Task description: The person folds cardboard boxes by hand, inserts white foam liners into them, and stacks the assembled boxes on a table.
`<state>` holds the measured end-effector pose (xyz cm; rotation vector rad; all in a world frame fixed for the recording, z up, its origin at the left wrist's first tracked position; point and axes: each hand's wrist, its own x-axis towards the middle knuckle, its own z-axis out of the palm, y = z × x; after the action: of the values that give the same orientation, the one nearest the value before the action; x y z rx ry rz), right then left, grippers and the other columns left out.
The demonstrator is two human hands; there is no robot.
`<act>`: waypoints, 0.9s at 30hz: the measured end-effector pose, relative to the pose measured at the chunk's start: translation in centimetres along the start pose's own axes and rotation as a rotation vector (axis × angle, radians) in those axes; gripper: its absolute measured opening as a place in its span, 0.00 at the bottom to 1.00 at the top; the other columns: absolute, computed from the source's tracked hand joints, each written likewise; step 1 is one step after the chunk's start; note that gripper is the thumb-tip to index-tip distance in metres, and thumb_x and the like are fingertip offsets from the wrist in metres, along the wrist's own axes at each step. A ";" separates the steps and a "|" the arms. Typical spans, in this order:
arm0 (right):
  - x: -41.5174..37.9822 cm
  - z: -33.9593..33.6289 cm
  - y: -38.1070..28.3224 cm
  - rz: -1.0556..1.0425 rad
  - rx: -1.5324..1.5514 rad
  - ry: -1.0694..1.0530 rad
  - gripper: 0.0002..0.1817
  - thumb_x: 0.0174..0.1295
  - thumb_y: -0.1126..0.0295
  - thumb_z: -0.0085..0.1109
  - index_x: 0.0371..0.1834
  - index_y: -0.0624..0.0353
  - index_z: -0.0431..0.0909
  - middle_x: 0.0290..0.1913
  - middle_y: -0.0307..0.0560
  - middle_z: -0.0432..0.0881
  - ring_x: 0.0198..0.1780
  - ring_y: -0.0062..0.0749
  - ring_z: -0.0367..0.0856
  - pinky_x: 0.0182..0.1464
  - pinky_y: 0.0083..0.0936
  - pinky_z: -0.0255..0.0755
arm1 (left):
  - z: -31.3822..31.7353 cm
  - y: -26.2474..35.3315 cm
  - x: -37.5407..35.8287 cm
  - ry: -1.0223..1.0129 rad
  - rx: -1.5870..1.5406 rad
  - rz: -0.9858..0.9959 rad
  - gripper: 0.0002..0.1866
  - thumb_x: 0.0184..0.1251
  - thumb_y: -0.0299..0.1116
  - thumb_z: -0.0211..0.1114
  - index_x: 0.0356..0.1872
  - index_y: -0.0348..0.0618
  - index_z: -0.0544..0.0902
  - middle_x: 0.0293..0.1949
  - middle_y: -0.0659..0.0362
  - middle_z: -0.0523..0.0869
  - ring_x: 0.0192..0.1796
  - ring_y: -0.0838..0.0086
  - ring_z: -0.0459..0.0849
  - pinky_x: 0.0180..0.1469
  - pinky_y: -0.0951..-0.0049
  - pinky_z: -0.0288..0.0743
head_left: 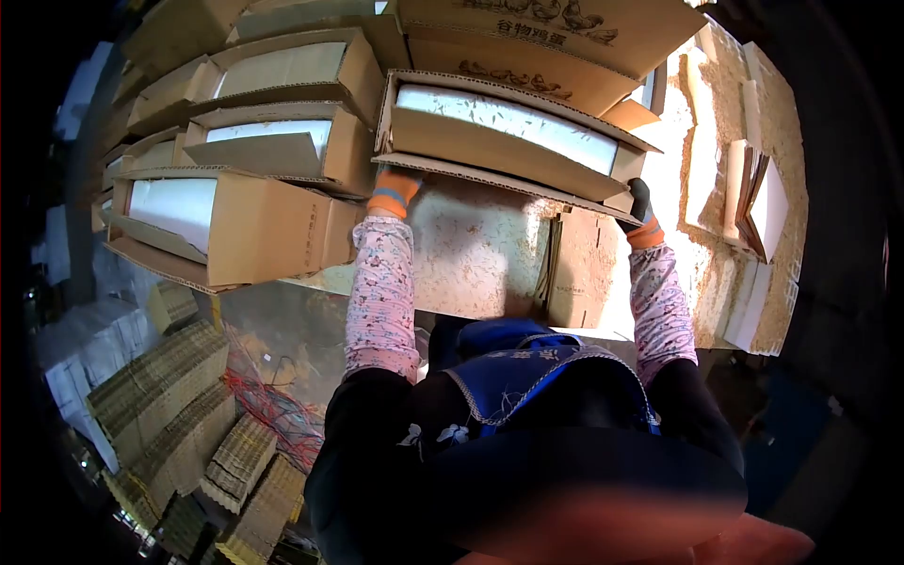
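Observation:
An open cardboard box (pixel 499 141) with a white foam block (pixel 508 121) inside spans the space between my hands. My left hand (pixel 394 191), in an orange and grey glove, is closed at the box's near left corner, its fingertips hidden beneath the cardboard. At the right end, my right hand (pixel 642 215), in a dark and orange glove, grips the near corner. Both forearms wear pink patterned sleeves. Below the box is a pale tabletop (pixel 461 254) strewn with small flakes.
More open boxes (pixel 268 226) with white foam stand at the left and back. Flat cardboard (pixel 576 268) lies on the table near my right arm, and folded pieces (pixel 753 202) rest farther right. Stacked egg trays (pixel 160 386) and red strings (pixel 268 400) are at the lower left.

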<state>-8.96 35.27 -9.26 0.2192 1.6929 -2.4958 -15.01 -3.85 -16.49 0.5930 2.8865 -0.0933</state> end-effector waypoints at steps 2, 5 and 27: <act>2.1 -6.8 2.8 0.121 0.181 -0.147 0.35 0.58 0.44 0.57 0.56 0.64 0.70 0.51 0.53 0.78 0.49 0.41 0.78 0.53 0.34 0.75 | 0.9 0.7 -1.5 -0.174 -0.452 -0.165 0.24 0.68 0.39 0.49 0.65 0.48 0.68 0.67 0.56 0.67 0.69 0.61 0.63 0.69 0.64 0.57; 2.8 -7.5 1.9 0.164 0.189 -0.192 0.36 0.53 0.42 0.60 0.52 0.65 0.72 0.46 0.53 0.81 0.45 0.41 0.80 0.50 0.34 0.76 | -0.1 3.0 -4.5 -0.302 -0.442 -0.236 0.25 0.68 0.42 0.49 0.65 0.48 0.67 0.67 0.57 0.67 0.69 0.62 0.63 0.68 0.65 0.58; 4.9 -3.9 0.9 -0.938 -1.263 -0.195 0.36 0.53 0.74 0.67 0.62 0.61 0.55 0.49 0.51 0.72 0.50 0.36 0.74 0.54 0.29 0.69 | 1.0 5.0 -2.8 0.378 -1.710 -0.345 0.60 0.35 0.31 0.82 0.70 0.40 0.50 0.65 0.51 0.65 0.67 0.66 0.64 0.68 0.68 0.59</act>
<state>-13.44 38.45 -12.40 -1.0633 3.2428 -1.0706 -10.34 -0.48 -17.02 -0.2684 2.0808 2.2168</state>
